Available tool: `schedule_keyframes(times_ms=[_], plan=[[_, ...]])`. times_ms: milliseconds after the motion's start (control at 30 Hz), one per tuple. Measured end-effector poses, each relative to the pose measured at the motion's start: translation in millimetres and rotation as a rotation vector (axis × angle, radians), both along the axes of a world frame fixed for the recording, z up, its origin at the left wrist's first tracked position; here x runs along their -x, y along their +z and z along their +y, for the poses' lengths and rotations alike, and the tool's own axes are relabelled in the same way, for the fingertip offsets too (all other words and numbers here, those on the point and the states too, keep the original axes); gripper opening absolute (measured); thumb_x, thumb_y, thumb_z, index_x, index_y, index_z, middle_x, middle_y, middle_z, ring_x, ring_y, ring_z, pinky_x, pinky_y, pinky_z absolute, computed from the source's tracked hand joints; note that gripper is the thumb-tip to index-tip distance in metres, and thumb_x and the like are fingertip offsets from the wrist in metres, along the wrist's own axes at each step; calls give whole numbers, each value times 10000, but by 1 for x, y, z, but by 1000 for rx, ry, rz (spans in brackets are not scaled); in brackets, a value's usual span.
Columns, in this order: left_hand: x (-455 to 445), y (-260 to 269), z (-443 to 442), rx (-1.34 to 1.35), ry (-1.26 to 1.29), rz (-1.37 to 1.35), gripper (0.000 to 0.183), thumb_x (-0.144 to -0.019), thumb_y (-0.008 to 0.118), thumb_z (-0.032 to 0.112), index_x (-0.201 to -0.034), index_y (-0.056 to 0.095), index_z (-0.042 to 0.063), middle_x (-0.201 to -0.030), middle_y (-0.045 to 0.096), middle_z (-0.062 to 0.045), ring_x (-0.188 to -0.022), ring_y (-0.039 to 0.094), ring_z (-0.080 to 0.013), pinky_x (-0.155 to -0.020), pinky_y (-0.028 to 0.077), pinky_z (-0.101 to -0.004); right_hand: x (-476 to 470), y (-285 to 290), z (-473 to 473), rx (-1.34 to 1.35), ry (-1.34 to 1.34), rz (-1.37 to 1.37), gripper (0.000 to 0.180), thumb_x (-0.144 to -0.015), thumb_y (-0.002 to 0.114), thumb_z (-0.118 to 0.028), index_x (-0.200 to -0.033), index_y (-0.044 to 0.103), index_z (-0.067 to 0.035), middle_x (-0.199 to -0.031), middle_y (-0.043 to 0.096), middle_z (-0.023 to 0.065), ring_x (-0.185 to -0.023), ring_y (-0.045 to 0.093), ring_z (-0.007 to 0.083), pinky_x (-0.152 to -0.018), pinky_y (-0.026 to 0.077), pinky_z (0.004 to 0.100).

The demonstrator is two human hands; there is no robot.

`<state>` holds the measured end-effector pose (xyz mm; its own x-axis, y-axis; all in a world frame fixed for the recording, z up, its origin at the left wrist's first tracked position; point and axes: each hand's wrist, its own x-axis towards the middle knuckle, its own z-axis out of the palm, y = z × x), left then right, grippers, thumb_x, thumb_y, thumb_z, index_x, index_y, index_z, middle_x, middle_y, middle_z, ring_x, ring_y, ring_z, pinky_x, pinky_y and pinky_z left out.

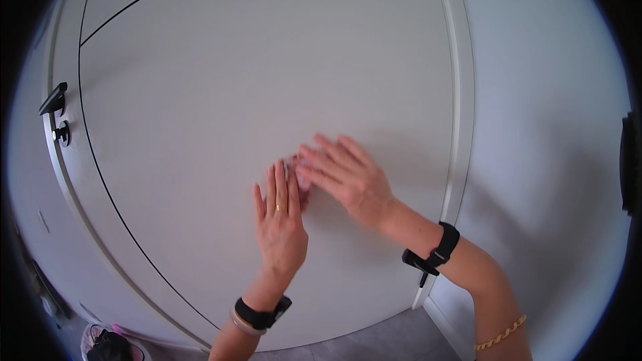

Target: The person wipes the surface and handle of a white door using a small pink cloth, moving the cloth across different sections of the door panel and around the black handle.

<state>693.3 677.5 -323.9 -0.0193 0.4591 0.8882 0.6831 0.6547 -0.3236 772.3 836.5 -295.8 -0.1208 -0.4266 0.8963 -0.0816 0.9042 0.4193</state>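
Note:
A white door panel (pixel 225 85) with thin black inlay lines fills the view before me. My left hand (pixel 282 220), with a gold ring, lies on the panel with its fingers extended, partly over a small reddish and whitish patterned piece (pixel 304 188). What that piece is cannot be told. Just to the right, my right hand (pixel 353 178) has its fingers extended over the piece's upper right edge and is blurred. Whether it touches the piece is unclear. Each wrist bears a black strap with a small device.
At the left edge of the door are a black lever handle (pixel 54 99) and a black lock knob (pixel 62 133). A white frame (pixel 459 85) and a wall (pixel 526 60) stand right. A lined bin (pixel 93 343) with something black is low left, near the grey floor (pixel 351 346).

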Motion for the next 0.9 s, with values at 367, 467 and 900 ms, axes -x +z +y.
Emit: schedule_keyframes(times_ms=[367, 467, 900], plan=[[-30, 134, 55, -63, -85, 368, 536, -876, 512, 37, -1403, 428, -5, -1488, 407, -126, -1421, 319, -240, -1166, 179, -512, -23, 110, 49, 23, -44, 452, 253, -809, 570, -79, -1034, 683, -69, -1112, 676, 69, -1088, 636, 261, -911, 520, 362], [-25, 191, 53, -77, -96, 411, 516, -880, 513, 57, -1390, 451, 9, -1475, 428, -110, -1410, 336, -232, -1162, 188, -508, -23, 170, 56, -87, -132, 487, 269, -809, 568, -70, -1048, 690, -83, -1149, 673, 62, -1101, 631, 262, -901, 527, 355], [-6, 151, 29, 11, -201, 333, 506, -852, 506, -49, -1353, 506, 19, -1454, 463, -95, -1372, 397, -243, -1146, 285, -436, 2, 92, 38, 161, 59, 162, 504, -870, 509, 22, -1359, 529, -98, -1420, 499, 100, -1353, 418, 291, -1109, 344, 449]])
